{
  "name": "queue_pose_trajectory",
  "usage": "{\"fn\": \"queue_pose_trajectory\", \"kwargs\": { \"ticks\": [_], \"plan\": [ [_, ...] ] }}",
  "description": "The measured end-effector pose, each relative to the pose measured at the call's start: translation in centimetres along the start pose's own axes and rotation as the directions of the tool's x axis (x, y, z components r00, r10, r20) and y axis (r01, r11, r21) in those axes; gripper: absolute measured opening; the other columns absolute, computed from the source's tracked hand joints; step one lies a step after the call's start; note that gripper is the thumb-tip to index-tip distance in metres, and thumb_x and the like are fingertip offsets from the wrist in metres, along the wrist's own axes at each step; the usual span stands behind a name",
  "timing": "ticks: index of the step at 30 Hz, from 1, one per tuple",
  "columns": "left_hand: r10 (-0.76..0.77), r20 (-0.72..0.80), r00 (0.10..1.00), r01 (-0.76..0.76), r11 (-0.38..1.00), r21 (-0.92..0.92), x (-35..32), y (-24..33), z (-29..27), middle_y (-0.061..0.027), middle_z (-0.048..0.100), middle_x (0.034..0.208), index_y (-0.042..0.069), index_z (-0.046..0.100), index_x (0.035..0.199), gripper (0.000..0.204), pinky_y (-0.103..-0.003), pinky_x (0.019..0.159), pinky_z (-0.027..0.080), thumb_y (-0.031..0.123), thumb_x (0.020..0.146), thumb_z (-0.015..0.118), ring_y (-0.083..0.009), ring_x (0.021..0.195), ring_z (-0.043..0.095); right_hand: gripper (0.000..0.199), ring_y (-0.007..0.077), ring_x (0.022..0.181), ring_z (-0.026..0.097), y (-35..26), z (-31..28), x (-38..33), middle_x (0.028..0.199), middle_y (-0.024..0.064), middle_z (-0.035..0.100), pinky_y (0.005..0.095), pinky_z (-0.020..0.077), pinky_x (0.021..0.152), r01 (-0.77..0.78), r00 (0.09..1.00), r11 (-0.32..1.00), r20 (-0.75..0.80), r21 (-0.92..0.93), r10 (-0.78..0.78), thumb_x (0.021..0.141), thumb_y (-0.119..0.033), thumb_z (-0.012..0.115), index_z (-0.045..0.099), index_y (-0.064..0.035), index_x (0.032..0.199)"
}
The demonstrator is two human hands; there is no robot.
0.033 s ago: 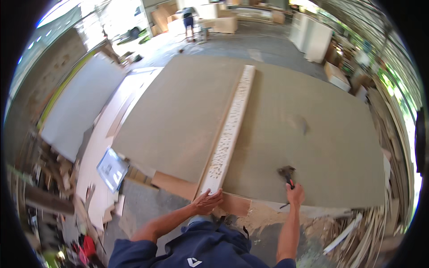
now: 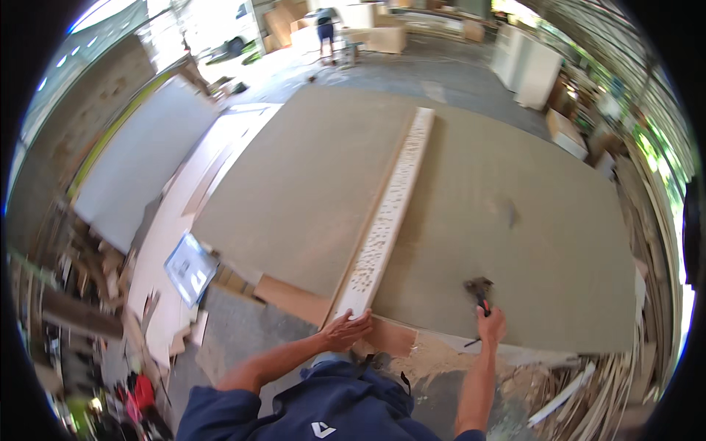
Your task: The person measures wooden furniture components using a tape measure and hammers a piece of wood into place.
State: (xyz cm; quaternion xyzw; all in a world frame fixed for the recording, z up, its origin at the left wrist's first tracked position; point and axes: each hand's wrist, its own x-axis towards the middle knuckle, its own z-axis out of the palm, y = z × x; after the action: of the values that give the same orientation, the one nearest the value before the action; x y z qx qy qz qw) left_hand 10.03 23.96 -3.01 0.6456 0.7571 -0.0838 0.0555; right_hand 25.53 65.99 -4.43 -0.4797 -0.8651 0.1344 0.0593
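A long white board covered with brown specks lies lengthwise on a large grey-brown sheet. Along its left edge runs a thin brown strip. My left hand is at the board's near end, its fingers curled across that end. Over the right part of the sheet, near its front edge, my right hand is closed round the black-and-red handle of a hammer. The hammer's dark head points away from me. Its fine shape is blurred.
A clear plastic-wrapped packet lies left of the sheet. Thin wood offcuts are heaped at the near right. A white panel leans at the left. At the far end a person stands bent among boards and boxes.
The whole view has shifted, so the sheet and board sit slightly farther right in the picture. Both hands keep the same hold.
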Motion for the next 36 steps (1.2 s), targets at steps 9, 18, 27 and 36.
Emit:
{"fn": "queue_pose_trajectory", "kwargs": {
  "ticks": [9, 18, 27, 36],
  "plan": [
    [-0.025, -0.099, 0.995, 0.062, 0.916, 0.395, 0.1, 2.6, 2.3, -0.0104, 0.046, 0.135, 0.007, 0.049, 0.130, 0.047, -0.042, 0.093, 0.038, 0.026, 0.088, 0.055, -0.0266, 0.140, 0.028, 0.045, 0.0376, 0.095, 0.062, -1.3, 0.3, -0.7, 0.097, 0.0140, 0.063, 0.0499, 0.0478, 0.080, 0.058, 0.997, 0.996, -0.044, -0.065, -0.061, 0.083, -0.047, 0.071, 0.063, -0.0039, 0.091],
    [-0.624, -0.198, 0.756, 0.434, 0.704, -0.562, -2.5, 4.1, -3.5, -0.0195, 0.034, 0.145, 0.003, 0.048, 0.136, 0.083, -0.052, 0.109, 0.023, 0.046, 0.070, 0.075, -0.0350, 0.141, 0.024, 0.049, 0.0384, 0.100, 0.061, -0.9, -0.2, -0.9, 0.099, 0.0151, 0.063, 0.0507, 0.0479, 0.084, 0.010, 0.986, 0.990, -0.163, -0.138, -0.032, 0.086, -0.047, 0.068, 0.063, -0.0018, 0.102],
    [-0.731, 0.598, 0.329, -0.653, -0.634, -0.415, -4.3, 1.2, 8.4, -0.0127, 0.065, 0.112, -0.001, 0.054, 0.126, 0.054, -0.043, 0.088, 0.051, 0.021, 0.083, 0.078, -0.0255, 0.099, 0.065, 0.035, 0.0383, 0.082, 0.066, -15.1, 1.5, -8.2, 0.086, 0.0203, 0.068, 0.0425, 0.0508, 0.071, 0.422, 0.803, 0.760, 0.185, 0.494, -0.567, 0.087, -0.033, 0.069, 0.068, 0.0012, 0.094],
    [-0.741, 0.659, 0.133, -0.737, -0.518, -0.434, -4.4, 4.2, 9.1, -0.0126, 0.066, 0.111, -0.001, 0.053, 0.123, 0.031, -0.038, 0.087, 0.054, 0.007, 0.094, 0.061, -0.0241, 0.098, 0.066, 0.037, 0.0457, 0.095, 0.062, -25.8, 8.1, -11.2, 0.097, 0.0261, 0.065, 0.0508, 0.0491, 0.082, 0.435, 0.758, 0.790, 0.299, 0.431, -0.580, 0.086, -0.032, 0.067, 0.058, 0.0023, 0.096]
  ]
}}
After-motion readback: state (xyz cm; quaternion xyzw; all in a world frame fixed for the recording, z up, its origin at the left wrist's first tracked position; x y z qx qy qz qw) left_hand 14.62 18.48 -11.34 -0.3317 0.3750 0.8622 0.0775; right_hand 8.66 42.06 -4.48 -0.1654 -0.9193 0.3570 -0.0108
